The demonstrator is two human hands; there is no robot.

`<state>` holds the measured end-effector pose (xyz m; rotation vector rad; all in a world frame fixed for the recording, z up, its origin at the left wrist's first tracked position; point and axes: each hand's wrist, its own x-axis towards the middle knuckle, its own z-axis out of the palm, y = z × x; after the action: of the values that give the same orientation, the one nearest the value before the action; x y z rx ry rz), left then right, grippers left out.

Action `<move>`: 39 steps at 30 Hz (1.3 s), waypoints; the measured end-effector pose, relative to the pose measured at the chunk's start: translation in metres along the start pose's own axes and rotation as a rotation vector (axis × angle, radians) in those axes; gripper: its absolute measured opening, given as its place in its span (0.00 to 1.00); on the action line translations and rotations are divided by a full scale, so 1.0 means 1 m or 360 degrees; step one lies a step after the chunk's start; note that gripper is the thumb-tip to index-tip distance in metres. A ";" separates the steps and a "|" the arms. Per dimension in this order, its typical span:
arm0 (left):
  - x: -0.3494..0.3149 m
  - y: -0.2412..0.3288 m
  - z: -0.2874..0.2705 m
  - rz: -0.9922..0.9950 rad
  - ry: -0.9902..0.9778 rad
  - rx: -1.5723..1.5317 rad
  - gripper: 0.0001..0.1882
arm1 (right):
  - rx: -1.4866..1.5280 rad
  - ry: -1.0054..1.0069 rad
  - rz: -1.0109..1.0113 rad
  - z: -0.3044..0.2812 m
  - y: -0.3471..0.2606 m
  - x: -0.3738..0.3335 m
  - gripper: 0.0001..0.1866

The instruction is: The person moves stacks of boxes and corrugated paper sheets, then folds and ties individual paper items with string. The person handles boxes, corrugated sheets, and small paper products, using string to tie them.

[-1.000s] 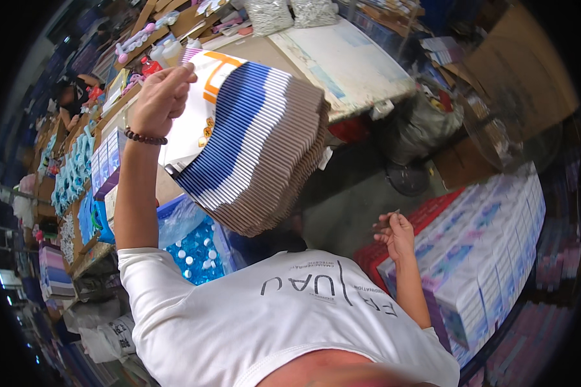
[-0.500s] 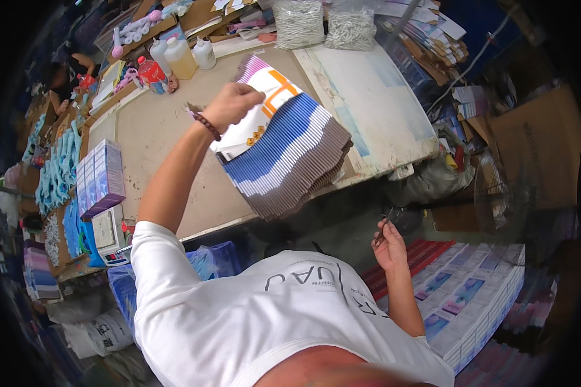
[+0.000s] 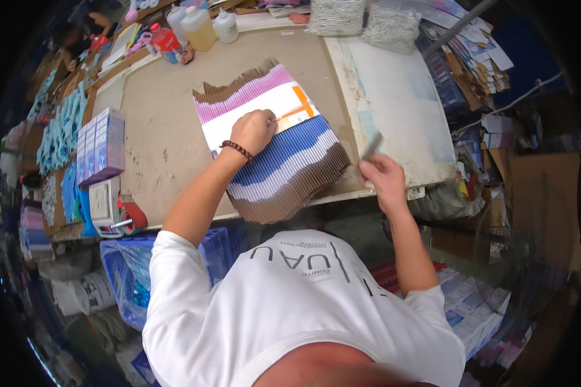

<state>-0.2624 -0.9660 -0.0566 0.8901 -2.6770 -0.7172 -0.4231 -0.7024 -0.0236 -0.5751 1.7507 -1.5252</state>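
Note:
A thick, fanned stack of flat cartons (image 3: 283,169) lies slanted on the table, with bands of brown, purple, white and blue along its edges. White panels with orange markings (image 3: 301,103) show on its upper side. My left hand (image 3: 254,132), with a beaded bracelet at the wrist, lies over the middle of the stack, fingers curled closed at the panel edge. Just right of the stack, above the table's front edge, my right hand (image 3: 385,177) is closed on a narrow grey blade-like piece (image 3: 372,146), blurred by motion. Its exact kind is unclear.
Bottles (image 3: 200,29) and bags of white sticks (image 3: 392,26) line the back of the table (image 3: 155,168). At left stand purple boxes (image 3: 103,145), a scale (image 3: 102,206) and a red tape dispenser (image 3: 132,215). A blue crate (image 3: 124,274) sits below. Another person (image 3: 77,42) is far left.
The stack has settled lower on the table, and its brown far end now shows. My right hand has risen from beside my body to the table edge with the grey piece.

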 end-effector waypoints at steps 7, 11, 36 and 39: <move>-0.022 0.011 0.004 -0.0309 0.0150 0.0177 0.13 | -0.1340 -0.0241 -0.1420 0.067 -0.014 0.081 0.08; -0.026 0.014 0.005 -0.0421 0.0196 0.0106 0.13 | -0.1731 -0.0394 -0.1446 0.088 -0.006 0.094 0.08; -0.057 0.006 0.015 -0.0192 0.0470 -0.0469 0.09 | -0.1338 -0.0167 -0.1028 0.080 -0.017 0.109 0.11; -0.059 0.009 0.015 -0.0218 0.0415 -0.0475 0.09 | -0.1012 -0.0124 -0.0733 0.025 0.002 0.139 0.14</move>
<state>-0.2258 -0.9181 -0.0689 1.0131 -2.2266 -0.9298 -0.4916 -0.8209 -0.0590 -1.4139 2.1368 -1.1719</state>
